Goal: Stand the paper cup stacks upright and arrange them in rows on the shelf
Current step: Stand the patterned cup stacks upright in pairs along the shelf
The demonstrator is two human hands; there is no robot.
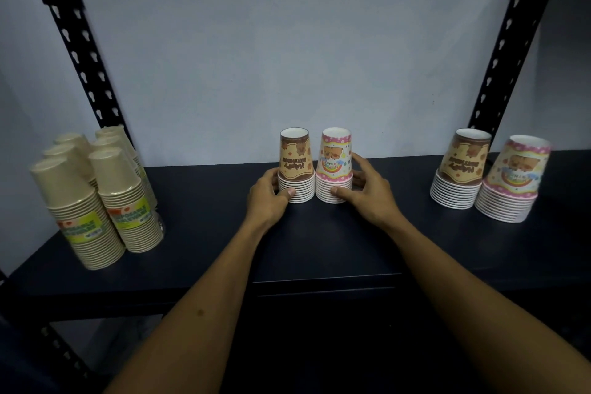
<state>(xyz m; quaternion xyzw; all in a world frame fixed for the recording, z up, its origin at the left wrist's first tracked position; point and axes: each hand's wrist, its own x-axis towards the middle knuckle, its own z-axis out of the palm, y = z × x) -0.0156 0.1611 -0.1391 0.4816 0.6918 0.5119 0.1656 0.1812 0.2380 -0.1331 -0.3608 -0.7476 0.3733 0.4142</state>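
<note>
At the frame's centre, the left hand [268, 198] grips the brown cup stack [295, 166] and the right hand [367, 192] grips the pink cup stack [334, 166], both standing rim-down, side by side on the shelf [319, 243].

Left hand [268, 198] grips the brown cup stack [295, 166], right hand [364, 192] grips the pink cup stack [334, 166], the two stacks side by side mid-shelf [319, 243], rims down. Beige wrapped stacks [96, 195] stand far left; another brown-and-pink pair [489, 176] stands far right.
</note>
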